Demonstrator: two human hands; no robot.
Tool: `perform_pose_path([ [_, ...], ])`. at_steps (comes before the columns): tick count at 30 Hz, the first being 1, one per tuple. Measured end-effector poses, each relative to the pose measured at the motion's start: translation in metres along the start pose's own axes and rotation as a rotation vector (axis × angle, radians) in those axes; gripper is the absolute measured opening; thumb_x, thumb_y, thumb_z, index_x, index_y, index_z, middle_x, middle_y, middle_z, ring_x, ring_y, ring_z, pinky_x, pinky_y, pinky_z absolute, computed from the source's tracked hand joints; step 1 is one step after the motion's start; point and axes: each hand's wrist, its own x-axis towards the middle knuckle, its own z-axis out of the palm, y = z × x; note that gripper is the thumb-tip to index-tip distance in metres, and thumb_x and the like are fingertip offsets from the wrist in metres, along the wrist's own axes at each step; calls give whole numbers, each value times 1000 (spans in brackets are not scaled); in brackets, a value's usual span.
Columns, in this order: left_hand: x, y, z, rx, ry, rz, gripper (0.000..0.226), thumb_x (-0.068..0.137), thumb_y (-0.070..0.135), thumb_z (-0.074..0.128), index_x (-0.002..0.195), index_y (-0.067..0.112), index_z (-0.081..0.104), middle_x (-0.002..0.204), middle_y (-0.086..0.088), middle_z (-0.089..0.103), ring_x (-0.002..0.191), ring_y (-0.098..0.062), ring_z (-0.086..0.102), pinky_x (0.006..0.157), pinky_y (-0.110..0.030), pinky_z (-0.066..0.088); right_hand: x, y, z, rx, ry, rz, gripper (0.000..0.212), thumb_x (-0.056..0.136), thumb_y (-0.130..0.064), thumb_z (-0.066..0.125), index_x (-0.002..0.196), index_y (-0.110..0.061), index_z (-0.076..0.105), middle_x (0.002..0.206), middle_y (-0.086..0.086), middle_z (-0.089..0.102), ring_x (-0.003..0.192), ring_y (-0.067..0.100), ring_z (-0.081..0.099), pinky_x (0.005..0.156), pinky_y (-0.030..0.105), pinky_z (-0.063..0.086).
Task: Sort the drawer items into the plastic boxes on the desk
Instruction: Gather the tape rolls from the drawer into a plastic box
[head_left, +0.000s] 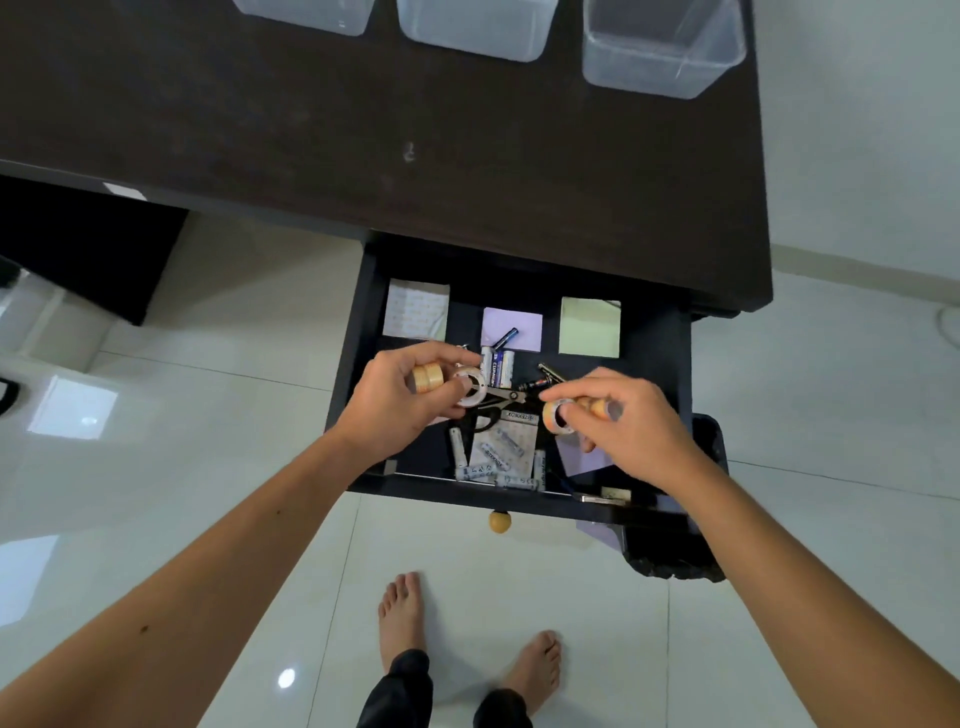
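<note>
The dark drawer (358, 332) stands pulled out below the desk. Over it, my left hand (400, 400) holds two tape rolls: a tan one (428, 378) and a clear one (471, 392). My right hand (623, 415) grips two more tape rolls, one clear (556, 417) and one tan (596, 407). Under the hands lie scissors (498, 402), batteries (497, 366), several white battery-like tubes (496, 457) and sticky-note pads in white (415, 309), purple (511, 325) and green (590, 327). Three clear plastic boxes sit at the desk's far edge: left (306, 15), middle (475, 36), right (662, 57).
The dark desk top (363, 130) lies between drawer and boxes. A wooden knob (500, 521) sticks out of the drawer front. A black bin (691, 551) stands on the floor at the right. My bare feet (467, 634) stand on glossy white tiles.
</note>
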Motion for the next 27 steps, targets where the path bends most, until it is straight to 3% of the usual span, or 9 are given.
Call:
perform_pose_path([
  [3,7,-4,13,-34,-41,-51,15,95,9,75,107,16,80,102,-8,75,94,-27,78,78,-45,66,-9,8,-8,32,28,90,21,100,-22,72,112,-36,81,98,-9,72,63,14,73,71,20,59],
  [8,15,-3,38,-100,-114,-114,16,87,6,82,98,2,73,88,-10,75,75,-18,74,64,-37,66,-19,14,-12,126,75,147,18,98,-27,74,111,-37,80,91,-15,77,67,20,74,81,34,64],
  [11,19,-3,53,-108,-158,-134,17,85,4,83,97,0,71,83,-12,74,71,-22,71,61,-32,65,-22,14,-9,182,114,153,17,96,-27,77,108,-38,81,95,-12,77,65,21,72,82,43,66],
  [15,25,-4,66,-170,-197,-146,18,85,0,81,100,3,71,77,-5,75,72,-21,72,66,-36,67,-25,15,-1,240,167,181,17,94,-24,79,110,-32,78,97,-6,77,64,22,73,79,49,66],
  [21,30,-6,68,-190,-215,-155,29,80,2,85,105,6,72,95,-15,75,86,-28,75,82,-41,66,-24,17,3,293,230,233,11,94,-27,79,105,-30,79,96,-7,78,69,23,76,79,51,66],
  [24,33,-6,68,-173,-238,-146,33,75,10,87,105,10,73,88,-3,74,87,-25,74,86,-40,65,-22,14,6,321,233,235,11,94,-25,80,105,-28,79,96,-7,78,72,23,77,76,51,67],
  [27,35,-4,69,-232,-268,-162,32,76,6,85,105,7,71,84,-1,73,86,-24,74,83,-40,66,-18,13,11,304,246,243,10,93,-27,81,103,-29,80,98,-9,77,79,25,78,75,52,66],
])
